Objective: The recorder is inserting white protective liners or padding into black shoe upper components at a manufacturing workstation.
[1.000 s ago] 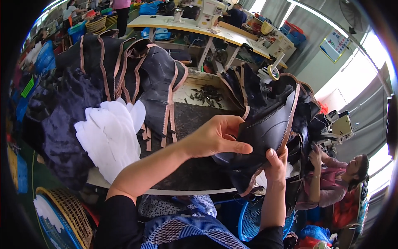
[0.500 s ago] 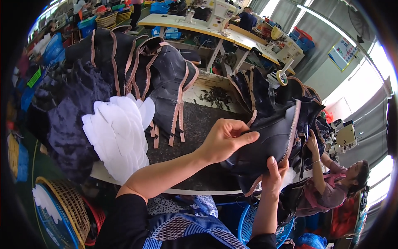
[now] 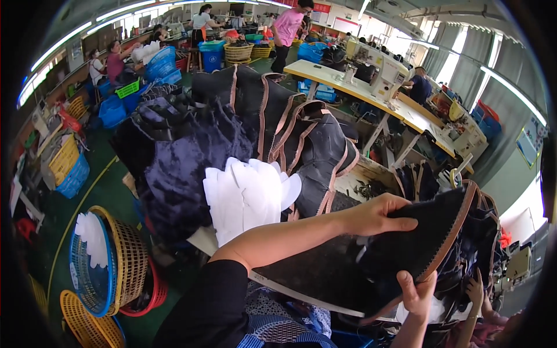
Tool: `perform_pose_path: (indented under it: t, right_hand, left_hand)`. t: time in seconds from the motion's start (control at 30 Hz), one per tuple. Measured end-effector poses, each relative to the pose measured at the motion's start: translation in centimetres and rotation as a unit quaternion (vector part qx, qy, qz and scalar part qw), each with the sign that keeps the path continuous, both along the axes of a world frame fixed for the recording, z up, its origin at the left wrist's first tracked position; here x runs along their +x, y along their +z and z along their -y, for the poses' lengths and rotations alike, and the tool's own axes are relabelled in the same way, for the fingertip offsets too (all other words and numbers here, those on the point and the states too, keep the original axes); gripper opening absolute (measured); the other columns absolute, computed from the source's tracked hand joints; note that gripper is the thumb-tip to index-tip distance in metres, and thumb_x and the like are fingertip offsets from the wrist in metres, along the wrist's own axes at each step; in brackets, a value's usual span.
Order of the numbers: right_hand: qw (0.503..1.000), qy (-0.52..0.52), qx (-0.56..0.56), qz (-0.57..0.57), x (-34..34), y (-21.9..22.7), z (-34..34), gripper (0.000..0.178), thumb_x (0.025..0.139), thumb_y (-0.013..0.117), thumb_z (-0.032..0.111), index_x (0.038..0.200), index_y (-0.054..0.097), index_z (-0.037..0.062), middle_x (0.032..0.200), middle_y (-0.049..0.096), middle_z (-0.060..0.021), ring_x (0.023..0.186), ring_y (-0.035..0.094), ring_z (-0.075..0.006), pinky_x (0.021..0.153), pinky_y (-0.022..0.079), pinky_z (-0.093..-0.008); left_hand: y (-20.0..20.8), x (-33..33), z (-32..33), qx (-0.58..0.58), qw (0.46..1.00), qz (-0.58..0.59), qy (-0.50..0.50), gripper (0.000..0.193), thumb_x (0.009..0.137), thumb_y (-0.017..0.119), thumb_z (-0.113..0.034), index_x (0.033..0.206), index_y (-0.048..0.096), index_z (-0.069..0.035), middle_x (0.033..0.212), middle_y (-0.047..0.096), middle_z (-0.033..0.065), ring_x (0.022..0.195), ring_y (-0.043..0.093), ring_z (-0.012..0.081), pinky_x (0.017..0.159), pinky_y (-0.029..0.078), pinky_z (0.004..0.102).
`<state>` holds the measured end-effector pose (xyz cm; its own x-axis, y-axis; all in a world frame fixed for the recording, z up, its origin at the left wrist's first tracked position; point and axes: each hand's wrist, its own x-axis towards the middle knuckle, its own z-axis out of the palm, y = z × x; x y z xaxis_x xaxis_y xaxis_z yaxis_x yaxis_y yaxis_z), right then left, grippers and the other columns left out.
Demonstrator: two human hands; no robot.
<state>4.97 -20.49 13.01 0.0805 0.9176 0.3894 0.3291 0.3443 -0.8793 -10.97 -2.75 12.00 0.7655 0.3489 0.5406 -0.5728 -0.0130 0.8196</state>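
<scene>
Big heap first: the worktable [image 3: 371, 174] is buried under stacked black shoe uppers with tan edging [image 3: 278, 122], dark fuzzy lining pieces [image 3: 180, 174] piled on the near left, and a fan of white liner pieces [image 3: 249, 194] in front of them. Closer in, one black upper piece with a tan zigzag edge [image 3: 406, 243] is raised off the table just in front of the person. The left hand [image 3: 371, 214] lies across its top, fingers clamped over the edge; the right hand [image 3: 418, 290] pinches it from below. This looks like the pick-and-check step; next would call for a steady two-handed hold while turning or placing it.
</scene>
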Motion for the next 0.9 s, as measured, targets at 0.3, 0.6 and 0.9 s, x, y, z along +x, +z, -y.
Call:
perform_pose_path:
  t: [0.3, 0.6, 0.9]
  right_hand:
    - [0.841, 0.114, 0.065, 0.524, -8.4, -4.1, -4.0, 0.018, 0.074, 0.068, 0.012, 0.081, 0.051, 0.0092, 0.076, 0.057, -0.0064, 0.070, 0.065, -0.0263, 0.061, 0.053, -0.0392]
    - [0.909, 0.198, -0.040, 0.365, -6.6, -8.8, -1.3, 0.039, 0.069, 0.089, 0.023, 0.095, 0.067, 0.0038, 0.097, 0.067, -0.0107, 0.090, 0.066, -0.0305, 0.079, 0.055, -0.0402]
    - [0.871, 0.106, -0.009, 0.480, 0.8, -9.3, -9.0, 0.041, 0.079, 0.081, 0.016, 0.112, 0.064, 0.0000, 0.118, 0.065, -0.0160, 0.118, 0.058, -0.0344, 0.102, 0.047, -0.0442]
  left_hand:
    - [-3.6, -8.8, -7.7, -0.137, 0.959, -0.072, 0.236, 0.029, 0.103, 0.066, -0.029, 0.122, 0.064, -0.007, 0.103, 0.073, 0.0086, 0.094, 0.071, 0.0146, 0.086, 0.057, 0.0284]
    - [-10.2, -12.3, -2.6, 0.269, 0.835, -0.424, 0.226, 0.032, 0.094, 0.073, -0.021, 0.119, 0.066, -0.003, 0.111, 0.071, 0.0099, 0.105, 0.068, 0.0230, 0.090, 0.053, 0.0347]
    - [-15.0, -9.3, -1.3, 0.377, 0.797, -0.453, 0.132, 0.046, 0.092, 0.073, -0.029, 0.125, 0.049, -0.008, 0.105, 0.065, 0.0137, 0.103, 0.067, 0.0327, 0.085, 0.053, 0.0454]
